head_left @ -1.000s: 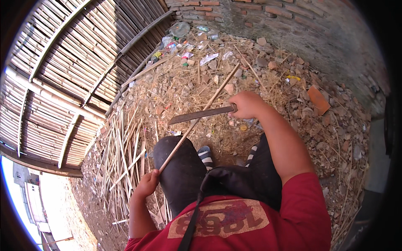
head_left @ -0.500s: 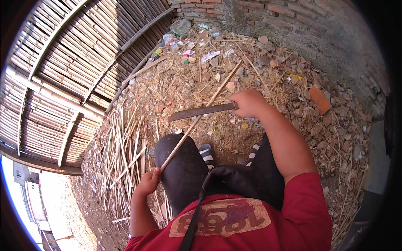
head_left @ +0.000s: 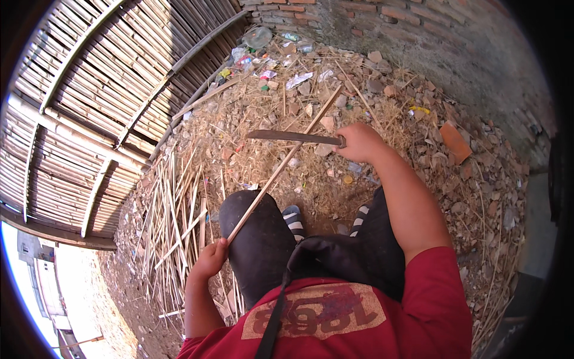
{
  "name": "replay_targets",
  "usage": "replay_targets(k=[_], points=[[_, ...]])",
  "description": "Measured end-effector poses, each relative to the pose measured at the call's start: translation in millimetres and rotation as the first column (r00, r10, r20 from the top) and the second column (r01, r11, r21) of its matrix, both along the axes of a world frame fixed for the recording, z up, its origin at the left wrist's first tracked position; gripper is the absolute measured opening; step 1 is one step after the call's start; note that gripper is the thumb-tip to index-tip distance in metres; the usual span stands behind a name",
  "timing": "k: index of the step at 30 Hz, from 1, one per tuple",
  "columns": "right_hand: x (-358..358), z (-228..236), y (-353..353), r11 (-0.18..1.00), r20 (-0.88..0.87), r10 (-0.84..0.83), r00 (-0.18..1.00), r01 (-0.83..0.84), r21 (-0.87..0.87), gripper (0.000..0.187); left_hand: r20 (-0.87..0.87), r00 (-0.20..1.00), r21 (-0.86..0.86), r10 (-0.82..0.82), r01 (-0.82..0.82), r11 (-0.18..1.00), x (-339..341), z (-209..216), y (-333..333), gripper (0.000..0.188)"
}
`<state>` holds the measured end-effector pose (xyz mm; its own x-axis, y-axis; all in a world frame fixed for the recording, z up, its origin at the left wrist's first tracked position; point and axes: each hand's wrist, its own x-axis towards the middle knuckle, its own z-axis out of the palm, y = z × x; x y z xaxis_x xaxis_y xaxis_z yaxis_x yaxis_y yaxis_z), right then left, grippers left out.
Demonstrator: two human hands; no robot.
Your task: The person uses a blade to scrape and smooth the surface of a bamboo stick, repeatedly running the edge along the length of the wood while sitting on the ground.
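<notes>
My left hand point(head_left: 210, 258) is closed around the near end of a long, thin bamboo strip point(head_left: 267, 186). The strip slants up and to the right across my left knee, its far end over the littered ground. My right hand point(head_left: 360, 143) grips the handle of a machete point(head_left: 293, 137), whose dark blade points left. The blade crosses the strip in its upper part; whether the edge touches the wood I cannot tell. The handle is mostly hidden inside my fist.
A pile of split bamboo strips point(head_left: 173, 221) lies on the ground at my left. Beyond it stands a bamboo-slat fence point(head_left: 89, 119). A brick wall point(head_left: 418, 30) rises at the far side. Rubble, straw and plastic litter cover the ground, with an orange tile piece point(head_left: 455, 143) on the right.
The machete has moved up along the strip, away from me, and its blade has turned so that its tip sits farther forward. My left hand stays almost still on the strip.
</notes>
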<state>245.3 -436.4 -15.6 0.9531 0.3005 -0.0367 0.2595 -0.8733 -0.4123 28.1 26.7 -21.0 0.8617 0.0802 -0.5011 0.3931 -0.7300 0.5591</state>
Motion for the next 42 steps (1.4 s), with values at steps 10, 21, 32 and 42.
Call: replay_targets(k=[10,21,32,42], points=[[17.2,-14.8,-29.1,0.965,-0.095,-0.231,0.968,0.240,0.100,0.033,0.000,1.000,-0.028,0.007,-0.007,1.000,4.6,-3.3,1.4,0.058],[0.9,14.5,-2.5,1.000,-0.190,0.006,0.982,-0.002,0.019,0.030,0.037,0.999,-0.084,0.029,-0.026,0.996,-3.3,-17.8,10.5,0.061],[-10.1,13.7,22.2,0.992,-0.104,0.102,0.989,-0.108,-0.057,0.029,0.034,0.999,-0.067,0.024,-0.022,0.998,-1.8,-14.4,12.6,0.062],[15.0,-18.7,-22.2,0.942,-0.109,-0.259,0.960,0.276,0.191,0.039,0.063,0.997,0.008,0.032,-0.033,0.999,-1.3,-18.2,10.6,0.063]])
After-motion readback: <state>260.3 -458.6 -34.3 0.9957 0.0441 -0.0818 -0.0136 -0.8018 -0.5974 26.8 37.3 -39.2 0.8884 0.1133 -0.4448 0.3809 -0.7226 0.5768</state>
